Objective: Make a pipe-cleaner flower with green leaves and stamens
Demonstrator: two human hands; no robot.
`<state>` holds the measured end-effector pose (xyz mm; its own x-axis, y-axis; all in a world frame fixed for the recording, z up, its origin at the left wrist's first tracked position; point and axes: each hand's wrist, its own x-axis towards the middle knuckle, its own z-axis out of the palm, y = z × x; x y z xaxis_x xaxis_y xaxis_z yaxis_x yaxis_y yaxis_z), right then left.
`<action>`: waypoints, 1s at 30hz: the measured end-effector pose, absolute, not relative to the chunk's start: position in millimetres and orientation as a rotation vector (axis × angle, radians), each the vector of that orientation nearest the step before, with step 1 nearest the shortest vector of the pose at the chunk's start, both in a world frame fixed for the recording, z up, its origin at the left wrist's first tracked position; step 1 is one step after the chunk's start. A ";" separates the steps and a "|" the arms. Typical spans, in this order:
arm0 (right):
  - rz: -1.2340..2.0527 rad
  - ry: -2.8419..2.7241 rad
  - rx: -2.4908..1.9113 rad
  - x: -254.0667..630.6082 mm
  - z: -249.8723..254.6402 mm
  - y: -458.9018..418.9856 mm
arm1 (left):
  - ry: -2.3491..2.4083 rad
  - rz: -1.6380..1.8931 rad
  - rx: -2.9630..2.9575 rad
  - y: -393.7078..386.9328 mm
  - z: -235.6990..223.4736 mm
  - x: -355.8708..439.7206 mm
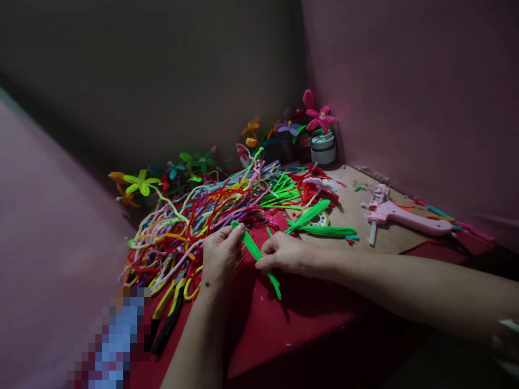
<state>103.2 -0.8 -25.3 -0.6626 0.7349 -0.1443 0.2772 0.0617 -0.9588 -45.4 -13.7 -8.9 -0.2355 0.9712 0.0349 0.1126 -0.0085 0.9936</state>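
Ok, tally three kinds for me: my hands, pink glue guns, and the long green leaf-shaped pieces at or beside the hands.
Hands: 2 (left hand, right hand)
Pink glue gun: 1
Long green leaf-shaped pieces: 3 (held piece, upper unheld piece, lower unheld piece)
Total: 6

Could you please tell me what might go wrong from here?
The tangled pipe cleaners close by the left hand might snag the green piece that it and the right hand hold. The pink glue gun lies beyond the right arm and could be bumped; whether it is hot, I cannot tell. The yellow-handled tool beside the left arm might get knocked.
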 end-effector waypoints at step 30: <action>1.591 -1.072 -0.944 92.9 -36.6 6.6 | 1.604 0.982 1.317 -11.0 1.4 -40.6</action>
